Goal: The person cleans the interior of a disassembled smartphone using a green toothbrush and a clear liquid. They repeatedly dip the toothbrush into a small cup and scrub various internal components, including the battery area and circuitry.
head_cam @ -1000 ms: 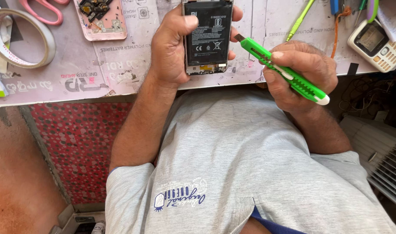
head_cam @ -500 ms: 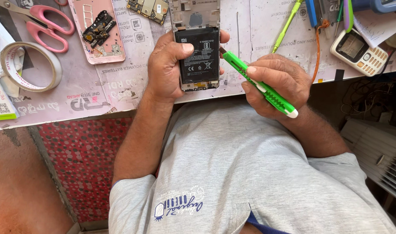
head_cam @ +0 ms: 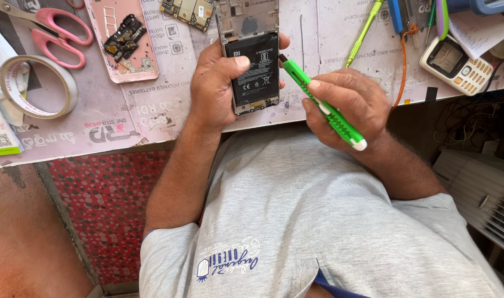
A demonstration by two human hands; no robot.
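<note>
On the bench (head_cam: 329,66), left to right: one pair of pink-handled scissors (head_cam: 53,30), one roll of tape (head_cam: 36,88), one pink phone back cover (head_cam: 128,41) with a small black board lying in it, one loose circuit board (head_cam: 187,10) at the top edge. Then the opened phone (head_cam: 252,60) — back off, black battery (head_cam: 256,67) exposed, standing near the bench's front edge. Left hand (head_cam: 216,88) is wrapped around the phone's left side, thumb pressed on the battery, fingertips showing at the right edge. Right hand (head_cam: 346,107) is clenched around one green utility knife (head_cam: 321,105), tip touching the phone's right edge, handle angled down-right. Further right — one green-yellow screwdriver (head_cam: 365,33), one small keypad phone (head_cam: 456,63). Both forearms come up from the grey shirt; nothing blocks the phone besides the left hand's own grip.
</note>
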